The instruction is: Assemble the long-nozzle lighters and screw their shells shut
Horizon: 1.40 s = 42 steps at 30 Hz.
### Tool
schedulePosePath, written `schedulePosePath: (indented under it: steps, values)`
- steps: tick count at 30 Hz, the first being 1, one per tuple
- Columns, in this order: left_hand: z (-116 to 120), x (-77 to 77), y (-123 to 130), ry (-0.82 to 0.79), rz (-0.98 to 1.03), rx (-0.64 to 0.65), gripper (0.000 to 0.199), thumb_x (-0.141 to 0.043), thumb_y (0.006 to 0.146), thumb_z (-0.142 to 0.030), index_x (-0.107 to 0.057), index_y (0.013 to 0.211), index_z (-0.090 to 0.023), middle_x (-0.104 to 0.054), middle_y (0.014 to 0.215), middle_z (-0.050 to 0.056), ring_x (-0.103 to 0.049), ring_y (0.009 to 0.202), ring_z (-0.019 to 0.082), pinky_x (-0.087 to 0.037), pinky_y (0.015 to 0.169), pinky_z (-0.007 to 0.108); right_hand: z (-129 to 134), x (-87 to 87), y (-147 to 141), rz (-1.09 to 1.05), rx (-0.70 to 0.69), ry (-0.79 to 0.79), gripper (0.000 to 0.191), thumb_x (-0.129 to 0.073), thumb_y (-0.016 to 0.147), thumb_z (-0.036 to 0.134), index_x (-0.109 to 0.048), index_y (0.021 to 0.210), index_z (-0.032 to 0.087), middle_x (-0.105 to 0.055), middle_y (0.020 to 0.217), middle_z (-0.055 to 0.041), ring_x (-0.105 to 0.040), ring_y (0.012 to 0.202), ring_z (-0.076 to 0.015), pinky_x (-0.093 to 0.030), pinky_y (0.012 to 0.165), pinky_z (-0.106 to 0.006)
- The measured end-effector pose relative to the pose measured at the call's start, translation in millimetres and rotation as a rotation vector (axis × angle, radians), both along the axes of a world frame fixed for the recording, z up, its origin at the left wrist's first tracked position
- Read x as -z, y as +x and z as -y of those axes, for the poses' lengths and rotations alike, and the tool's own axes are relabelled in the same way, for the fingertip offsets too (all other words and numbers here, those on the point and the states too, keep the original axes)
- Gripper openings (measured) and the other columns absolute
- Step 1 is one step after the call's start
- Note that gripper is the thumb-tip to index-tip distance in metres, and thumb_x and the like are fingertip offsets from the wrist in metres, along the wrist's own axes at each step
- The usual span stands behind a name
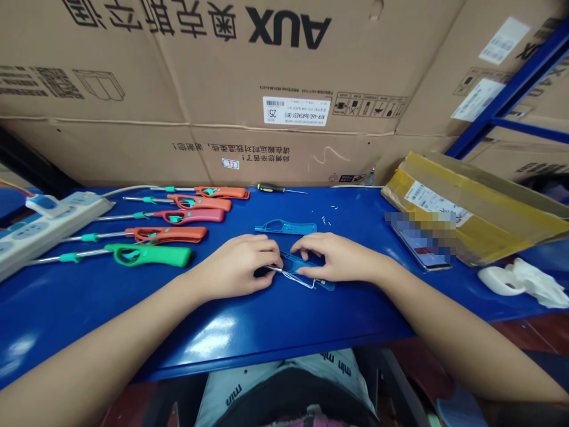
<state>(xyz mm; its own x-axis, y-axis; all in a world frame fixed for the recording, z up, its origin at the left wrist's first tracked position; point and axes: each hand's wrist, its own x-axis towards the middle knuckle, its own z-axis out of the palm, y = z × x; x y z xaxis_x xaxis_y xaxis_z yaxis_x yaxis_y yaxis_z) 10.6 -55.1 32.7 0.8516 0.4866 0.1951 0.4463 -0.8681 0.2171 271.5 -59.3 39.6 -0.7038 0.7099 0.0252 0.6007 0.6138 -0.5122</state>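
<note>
My left hand (244, 265) is closed on a thin metal tube (276, 268), with white wires (299, 280) trailing from its end to the right. Under both hands lies one blue half of a lighter handle (328, 286), mostly covered by my fingers. My right hand (334, 256) bends over this half, its thumb and forefinger gripping it from both sides. Just beyond the hands, a second blue handle half (288, 227) rests flat on the blue table (213, 338). The inside of my left fist is hidden.
Several long-necked lighters, including a green one (153, 255), line the left side beside a white power strip (57, 222). A screwdriver (271, 188) lies at the back. Small white bits (326, 220) are scattered nearby. Rightward are a phone (415, 243), a taped carton (480, 207) and a white roll (500, 280).
</note>
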Motion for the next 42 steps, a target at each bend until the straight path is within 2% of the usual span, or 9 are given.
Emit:
schedulePosePath:
  steps: [5,12,14,16,18,22,26,34,42]
  values:
    - [3,-2.2,-2,0.038,-0.086,-0.063,0.019,-0.054,0.092,-0.017,-0.068,0.103,-0.024,-0.072,0.105,-0.002,-0.068,0.077,0.014,-0.042,0.062,0.027,3,3.3,-10,-0.035,0.063,-0.097,0.043,-0.076,0.085,0.043,-0.07,0.119,0.018,-0.074,0.091,-0.0022,-0.066,0.08,-0.0164,-0.047,0.072,-0.028]
    - [10,-8.6,0,-0.021,-0.062,-0.103,0.028,-0.052,0.086,-0.014,-0.067,0.107,-0.024,-0.072,0.107,-0.002,-0.068,0.074,0.014,-0.048,0.063,0.027,3,12.9,-14,-0.209,0.133,-0.119,0.029,-0.062,0.093,0.029,-0.072,0.118,0.016,-0.076,0.082,-0.0018,-0.061,0.063,-0.0114,-0.046,0.065,-0.026]
    - [16,-9.8,7,-0.028,-0.063,-0.153,0.029,-0.055,0.088,-0.022,-0.066,0.115,-0.024,-0.071,0.111,-0.001,-0.068,0.072,0.015,-0.05,0.064,0.029,2,15.3,-14,-0.238,0.116,-0.11,0.028,-0.059,0.093,0.024,-0.071,0.117,0.017,-0.077,0.086,-0.002,-0.062,0.065,-0.0117,-0.048,0.066,-0.026]
    - [25,-8.9,16,-0.043,-0.085,-0.214,0.035,-0.056,0.094,-0.043,-0.064,0.122,-0.024,-0.069,0.117,0.002,-0.07,0.077,0.019,-0.054,0.067,0.033,0,17.7,-14,-0.269,0.098,-0.124,0.027,-0.056,0.093,0.021,-0.071,0.115,0.017,-0.077,0.088,-0.0024,-0.064,0.067,-0.0124,-0.049,0.068,-0.027]
    - [36,-6.5,27,-0.064,-0.117,-0.309,0.048,-0.046,0.098,-0.058,-0.062,0.126,-0.022,-0.065,0.123,0.007,-0.071,0.081,0.023,-0.057,0.068,0.037,-3,18.9,-13,-0.28,0.11,-0.071,0.026,-0.053,0.093,0.017,-0.071,0.112,0.017,-0.076,0.091,-0.0034,-0.066,0.072,-0.0137,-0.051,0.07,-0.028]
    - [54,-4.2,40,-0.075,-0.172,-0.384,0.053,-0.038,0.1,-0.065,-0.061,0.127,-0.026,-0.058,0.128,0.01,-0.071,0.086,0.025,-0.059,0.071,0.041,-12,15.0,-1,-0.152,0.192,0.231,0.019,-0.059,0.09,0.019,-0.069,0.106,0.018,-0.068,0.11,-0.0087,-0.063,0.103,-0.0221,-0.049,0.09,-0.036]
    - [60,-9.5,39,-0.077,-0.199,-0.433,0.051,-0.036,0.1,-0.063,-0.063,0.119,-0.024,-0.057,0.125,0.012,-0.07,0.088,0.028,-0.06,0.07,0.043,-19,6.9,14,0.055,0.176,0.198,0.027,-0.068,0.088,0.037,-0.063,0.109,0.019,-0.061,0.11,-0.0087,-0.058,0.1,-0.0237,-0.048,0.086,-0.036]
    - [82,-9.2,24,0.007,-0.256,-0.46,0.045,-0.047,0.097,-0.058,-0.064,0.117,-0.022,-0.054,0.139,0.02,-0.067,0.104,0.04,-0.062,0.07,0.051,-20,7.5,16,0.034,0.16,0.074,0.023,-0.069,0.089,0.034,-0.06,0.104,0.02,-0.056,0.104,-0.005,-0.052,0.078,-0.0145,-0.042,0.07,-0.028]
    - [108,-9.0,1,-0.088,-0.26,-0.419,0.025,-0.056,0.093,-0.031,-0.066,0.114,-0.02,-0.058,0.138,0.02,-0.067,0.11,0.041,-0.062,0.081,0.058,-20,11.7,15,0.045,0.185,0.081,0.025,-0.068,0.09,0.039,-0.059,0.104,0.021,-0.055,0.105,-0.0042,-0.052,0.078,-0.0145,-0.041,0.069,-0.027]
